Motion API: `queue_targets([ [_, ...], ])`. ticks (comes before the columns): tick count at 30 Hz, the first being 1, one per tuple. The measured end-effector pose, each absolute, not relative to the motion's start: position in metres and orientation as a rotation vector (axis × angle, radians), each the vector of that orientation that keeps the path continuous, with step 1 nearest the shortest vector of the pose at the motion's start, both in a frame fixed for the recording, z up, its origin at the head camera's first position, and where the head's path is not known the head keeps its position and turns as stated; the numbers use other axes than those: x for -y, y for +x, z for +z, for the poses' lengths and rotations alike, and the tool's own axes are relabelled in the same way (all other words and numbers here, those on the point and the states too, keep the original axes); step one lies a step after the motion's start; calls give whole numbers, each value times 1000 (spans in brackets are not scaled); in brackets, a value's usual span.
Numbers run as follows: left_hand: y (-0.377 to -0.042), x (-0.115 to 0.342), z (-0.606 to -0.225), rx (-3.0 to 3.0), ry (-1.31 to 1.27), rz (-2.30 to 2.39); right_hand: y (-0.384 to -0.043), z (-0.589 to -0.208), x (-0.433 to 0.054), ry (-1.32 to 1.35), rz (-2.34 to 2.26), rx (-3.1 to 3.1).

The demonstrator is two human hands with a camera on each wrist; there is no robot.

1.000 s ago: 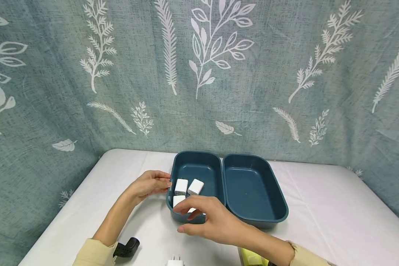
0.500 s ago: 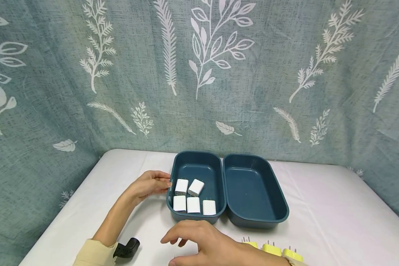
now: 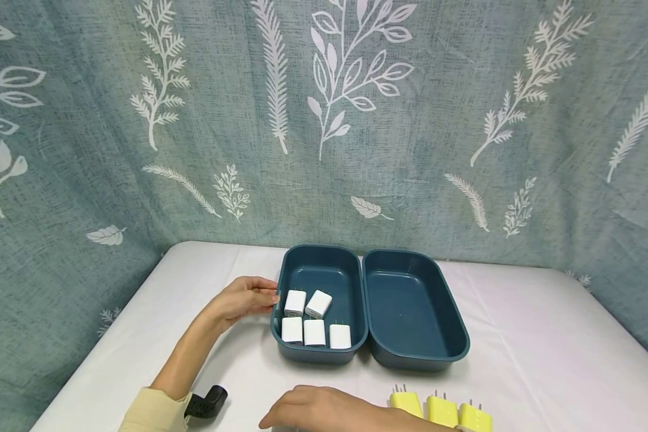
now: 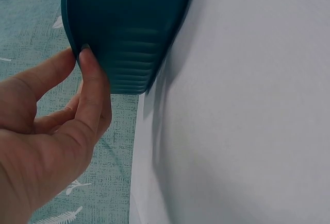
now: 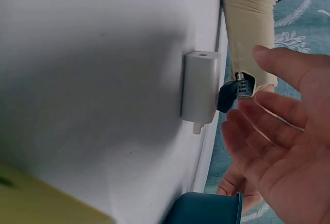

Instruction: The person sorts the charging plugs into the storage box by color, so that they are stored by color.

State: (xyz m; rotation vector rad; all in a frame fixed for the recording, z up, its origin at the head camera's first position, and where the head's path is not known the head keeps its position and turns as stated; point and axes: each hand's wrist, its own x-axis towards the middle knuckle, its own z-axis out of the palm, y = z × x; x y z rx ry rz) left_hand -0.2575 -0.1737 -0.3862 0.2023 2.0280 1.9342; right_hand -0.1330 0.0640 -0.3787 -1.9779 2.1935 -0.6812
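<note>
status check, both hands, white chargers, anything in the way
Left hand pinches rim of left tray. Right hand empty, beside loose white charger. Five white chargers in left tray. Nothing visible between right hand and loose charger.

The left sleeve (image 5: 252,23) is beige and creased. A black wrist camera (image 3: 207,403), dotted with small holes, juts out at its end.
</note>
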Motion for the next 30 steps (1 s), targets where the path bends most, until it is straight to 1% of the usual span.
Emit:
queue_targets([
  [4, -258, 173, -387, -2032, 197, 1933, -132, -383, -64, -2115, -559, -2239],
  [8, -258, 173, -388, -2030, 198, 1933, -131, -385, -63, -2146, -492, -2257],
  [15, -258, 175, -388, -2031, 203, 1937, -130, -389, -67, -2045, -498, -2303],
  [23, -257, 174, -388, -2035, 194, 1937, -129, -394, -69, -2060, -503, -2342],
  [30, -257, 174, -387, -2027, 234, 1932, -129, -396, -70, -1957, -506, -2350],
])
